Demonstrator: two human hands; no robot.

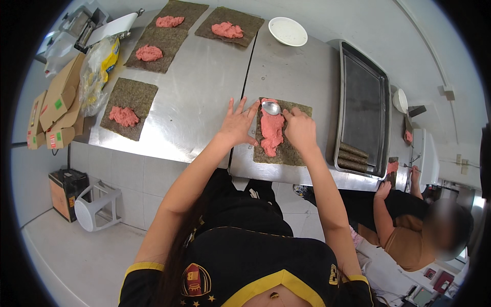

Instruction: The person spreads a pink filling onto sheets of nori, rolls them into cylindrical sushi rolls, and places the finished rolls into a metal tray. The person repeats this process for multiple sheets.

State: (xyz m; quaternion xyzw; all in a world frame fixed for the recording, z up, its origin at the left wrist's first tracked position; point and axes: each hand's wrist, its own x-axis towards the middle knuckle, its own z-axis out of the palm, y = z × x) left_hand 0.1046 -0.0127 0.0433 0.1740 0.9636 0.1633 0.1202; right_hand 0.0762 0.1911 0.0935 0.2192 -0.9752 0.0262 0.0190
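In front of me a dark green seaweed sheet (294, 148) lies on the steel table, with pink minced meat (271, 134) spread in a long band down its left part. My right hand (300, 129) is closed on a spoon, its handle hidden in the fingers. The metal bowl of the spoon (271, 108) presses on the far end of the meat. My left hand (239, 123) has its fingers spread, with fingertips and thumb at the sheet's left edge. It holds nothing.
Several seaweed sheets with meat lumps, one nearby (130, 97), lie to the left. A white bowl (287, 31) stands at the back. On the right, a metal tray (339, 102) holds dark rolls (353, 157). Cardboard boxes (61, 105) sit far left. A co-worker (394, 220) works at the right.
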